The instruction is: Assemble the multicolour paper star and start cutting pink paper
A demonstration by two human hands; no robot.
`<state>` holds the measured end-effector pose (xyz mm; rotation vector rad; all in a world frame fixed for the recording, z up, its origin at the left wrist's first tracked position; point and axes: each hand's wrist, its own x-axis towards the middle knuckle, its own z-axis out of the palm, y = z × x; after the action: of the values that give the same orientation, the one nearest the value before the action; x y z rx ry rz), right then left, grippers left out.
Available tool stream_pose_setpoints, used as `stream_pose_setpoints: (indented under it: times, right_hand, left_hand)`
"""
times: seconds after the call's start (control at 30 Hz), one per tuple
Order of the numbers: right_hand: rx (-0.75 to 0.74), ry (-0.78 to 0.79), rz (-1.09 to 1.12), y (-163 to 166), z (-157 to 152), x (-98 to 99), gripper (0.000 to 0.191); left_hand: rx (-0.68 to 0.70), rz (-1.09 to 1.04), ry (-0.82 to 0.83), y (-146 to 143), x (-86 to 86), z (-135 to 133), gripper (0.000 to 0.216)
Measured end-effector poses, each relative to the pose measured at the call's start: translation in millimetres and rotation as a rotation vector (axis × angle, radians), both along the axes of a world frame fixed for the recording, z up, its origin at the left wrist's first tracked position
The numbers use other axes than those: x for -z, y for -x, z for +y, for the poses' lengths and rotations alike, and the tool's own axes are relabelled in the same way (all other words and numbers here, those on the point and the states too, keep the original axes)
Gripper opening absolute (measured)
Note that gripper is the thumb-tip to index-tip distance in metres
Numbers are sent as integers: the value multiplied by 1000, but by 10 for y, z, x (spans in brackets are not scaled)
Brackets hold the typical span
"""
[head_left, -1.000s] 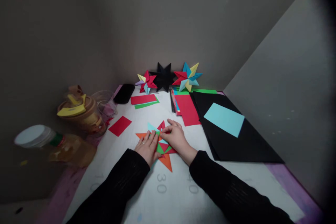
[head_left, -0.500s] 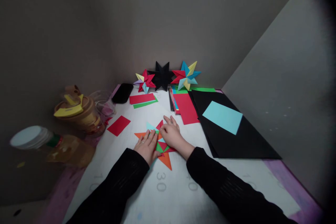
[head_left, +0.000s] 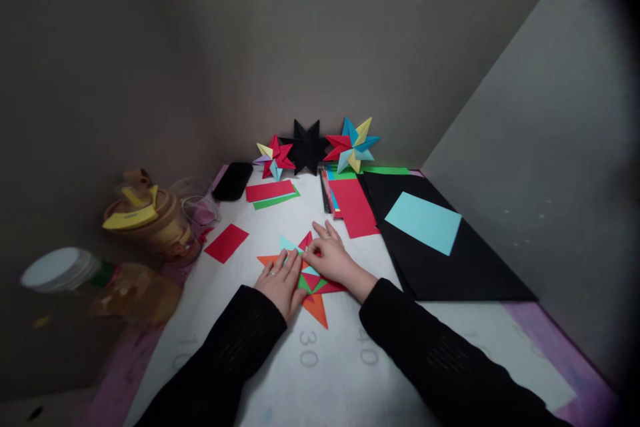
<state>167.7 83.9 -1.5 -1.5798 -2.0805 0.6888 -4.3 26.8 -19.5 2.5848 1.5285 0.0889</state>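
A folded paper star point(head_left: 316, 310) in orange, red, green and light blue lies flat on the white table sheet in front of me. My left hand point(head_left: 280, 280) rests on its left side, fingers stretched out flat and holding it down. Over the star's upper right part, my right hand point(head_left: 330, 257) has thumb and forefinger pinched at a fold near the middle, the other fingers raised away. Its fingertips partly cover what they pinch. Both hands hide portions of the star's points.
Three finished stars, one a black star point(head_left: 307, 147), lean against the back wall. Right are black sheets point(head_left: 450, 277) under a light blue rectangle point(head_left: 424, 222). Red paper point(head_left: 227, 243), a phone point(head_left: 233, 181), a lidded cup point(head_left: 150, 217) and a bottle point(head_left: 135, 290) are left.
My right hand has shifted slightly, its thumb and forefinger now pinching at the star's middle. My left hand stays flat on the star. The view has tilted a little.
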Motion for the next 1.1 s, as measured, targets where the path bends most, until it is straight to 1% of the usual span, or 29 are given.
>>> stream_pose_setpoints:
  times: [0.23, 0.4, 0.53, 0.6, 0.67, 0.73, 0.8, 0.87, 0.93, 1.0, 1.03, 1.1]
  right_hand:
    - [-8, 71, 55, 52, -20, 39, 19]
    - [29, 17, 96, -1, 46, 12, 25]
    - [33, -43, 153, -169, 24, -85, 37]
    - [-41, -77, 148, -224, -76, -121, 35]
    - [-168, -108, 57, -245, -216, -136, 33]
    - [-274, -118, -92, -245, -357, -138, 41]
    - [-312, -107, -214, -239, -467, -133, 47]
    - [-300, -106, -265, -240, -538, -122, 48]
    - [-272, -121, -264, -255, -574, -107, 48]
    - [-245, -137, -222, -281, -571, -109, 44]
    - [-232, -139, -189, -295, -551, -126, 40]
    - [-184, -126, -89, -299, -472, -206, 32]
  left_hand:
    - [-17, 15, 27, -26, -64, -3, 66]
    - [-35, -2, 36, -49, -121, -26, 62]
    - [-70, -33, 48, -88, -202, -53, 62]
    - [-83, -33, 68, -113, -234, -61, 63]
    - [-94, -24, 89, -135, -250, -61, 64]
    - [-99, -14, 98, -149, -256, -56, 65]
    - [-105, -5, 89, -155, -260, -53, 65]
    - [-107, 4, 82, -157, -270, -58, 64]
    - [-100, 5, 80, -160, -280, -75, 63]
    - [-91, -9, 74, -164, -274, -97, 60]
    - [-88, -25, 71, -163, -259, -103, 59]
    - [-71, -106, 69, -139, -205, -90, 59]
